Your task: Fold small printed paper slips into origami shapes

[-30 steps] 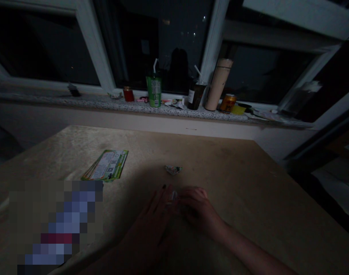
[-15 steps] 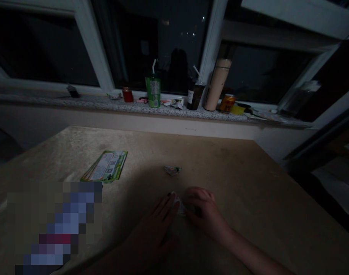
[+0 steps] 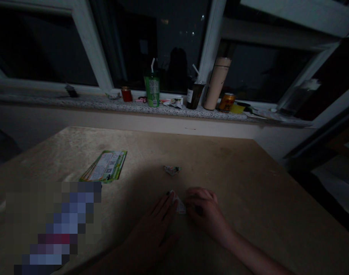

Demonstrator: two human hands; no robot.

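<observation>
On the table in front of me lies a small piece of folded printed paper (image 3: 180, 207), roughly triangular. My left hand (image 3: 155, 219) rests flat with its fingers stretched out, the fingertips pressing the paper's left side. At the paper's right edge, my right hand (image 3: 205, 212) has its fingers curled in a pinch; how much of the paper is between them is hard to see in the dim light. Just beyond the hands sits another small folded paper triangle (image 3: 172, 170), touched by neither hand.
A fanned stack of green printed leaflets (image 3: 105, 166) lies on the table (image 3: 220, 164) at left, near a pixelated blurred item (image 3: 65, 217). Along the windowsill (image 3: 91, 102) stand a green cup (image 3: 153, 89), a dark cup (image 3: 193, 95), a tall bottle (image 3: 218, 84) and an orange can (image 3: 227, 102).
My right hand has shifted very slightly to the right, and a bit more of the paper's printed face shows between the hands. My left hand stays on the paper.
</observation>
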